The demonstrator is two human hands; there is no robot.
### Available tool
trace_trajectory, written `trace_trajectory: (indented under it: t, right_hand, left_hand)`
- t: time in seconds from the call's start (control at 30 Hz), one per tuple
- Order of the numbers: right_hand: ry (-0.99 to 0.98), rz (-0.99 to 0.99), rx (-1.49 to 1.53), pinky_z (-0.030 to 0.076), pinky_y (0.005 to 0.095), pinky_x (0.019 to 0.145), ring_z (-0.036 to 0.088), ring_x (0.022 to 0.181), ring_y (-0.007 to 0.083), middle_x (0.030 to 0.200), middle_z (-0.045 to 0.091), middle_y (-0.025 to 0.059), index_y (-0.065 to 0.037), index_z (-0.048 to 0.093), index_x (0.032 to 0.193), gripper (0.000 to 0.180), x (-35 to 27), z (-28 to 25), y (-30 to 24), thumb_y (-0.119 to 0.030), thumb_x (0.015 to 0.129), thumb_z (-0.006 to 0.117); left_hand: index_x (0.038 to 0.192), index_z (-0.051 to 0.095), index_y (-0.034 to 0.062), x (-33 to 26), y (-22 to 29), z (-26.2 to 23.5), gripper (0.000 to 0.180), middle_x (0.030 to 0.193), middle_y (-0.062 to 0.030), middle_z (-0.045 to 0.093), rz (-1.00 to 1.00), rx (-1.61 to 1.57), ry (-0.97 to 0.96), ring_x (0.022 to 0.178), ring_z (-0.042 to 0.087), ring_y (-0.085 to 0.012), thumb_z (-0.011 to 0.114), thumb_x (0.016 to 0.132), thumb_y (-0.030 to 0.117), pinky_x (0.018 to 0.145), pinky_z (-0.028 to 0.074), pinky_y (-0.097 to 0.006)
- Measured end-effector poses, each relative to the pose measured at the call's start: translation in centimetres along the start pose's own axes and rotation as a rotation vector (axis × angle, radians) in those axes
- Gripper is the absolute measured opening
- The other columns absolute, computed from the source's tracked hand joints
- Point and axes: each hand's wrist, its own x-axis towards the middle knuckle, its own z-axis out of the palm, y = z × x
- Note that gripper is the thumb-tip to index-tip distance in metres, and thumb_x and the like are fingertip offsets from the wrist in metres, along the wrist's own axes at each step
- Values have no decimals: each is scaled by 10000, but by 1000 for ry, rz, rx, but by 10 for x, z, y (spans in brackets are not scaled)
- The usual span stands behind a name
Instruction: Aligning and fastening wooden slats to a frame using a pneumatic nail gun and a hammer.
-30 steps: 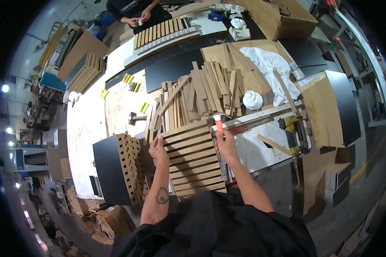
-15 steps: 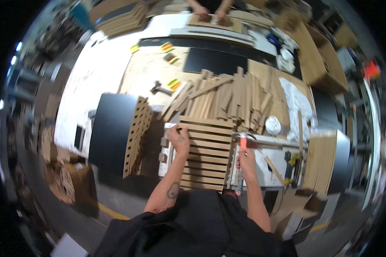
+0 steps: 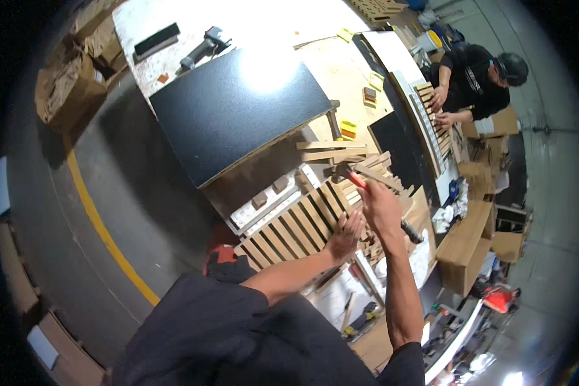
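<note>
My left hand lies flat, fingers spread, on a slatted wooden panel that rests on the workbench in front of me. Just beyond it, my right hand is closed around the red handle of a hammer. The hammer's dark head points toward the far end of the panel, beside a pile of loose wooden slats.
A large black board leans beside the panel. A power tool lies on the white table behind it. At the upper right another person works with both hands on a second slatted panel. A yellow line crosses the grey floor near cardboard boxes.
The view has swung far round to the left. My right hand has lifted the red-handled hammer over the panel's far end. My left hand stays pressed on the slats.
</note>
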Motion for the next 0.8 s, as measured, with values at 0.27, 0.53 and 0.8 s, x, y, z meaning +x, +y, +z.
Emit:
trace_trajectory:
  t: [0.27, 0.53, 0.8]
  right_hand:
    - [-311, -238, -233, 537, 457, 657, 686, 765, 357, 870, 683, 142, -217, 688, 1210, 273, 55, 0, -51, -252, 941, 662]
    - [-146, -371, -307, 523, 436, 568, 674, 678, 307, 803, 640, 134, -255, 707, 1223, 261, 65, 19, -70, -229, 989, 593]
    - [-335, -356, -395, 539, 492, 600, 707, 726, 369, 769, 664, 193, -107, 626, 1173, 243, 60, 23, -75, -211, 1037, 454]
  left_hand:
    - [1396, 495, -141, 6, 8, 51, 561, 1564, -320, 367, -121, 445, 83, 1512, 231, -486, 457, 921, 156, 1212, 147, -698]
    - [1429, 481, -113, 8, 15, 27, 580, 1524, -281, 450, -114, 132, -111, 1486, 289, -493, 449, 937, 193, 1208, 118, -713]
    - [1453, 466, -90, 7, 19, 34, 565, 1507, -251, 459, -97, 189, -116, 1490, 269, -451, 419, 976, 209, 1209, 53, -723]
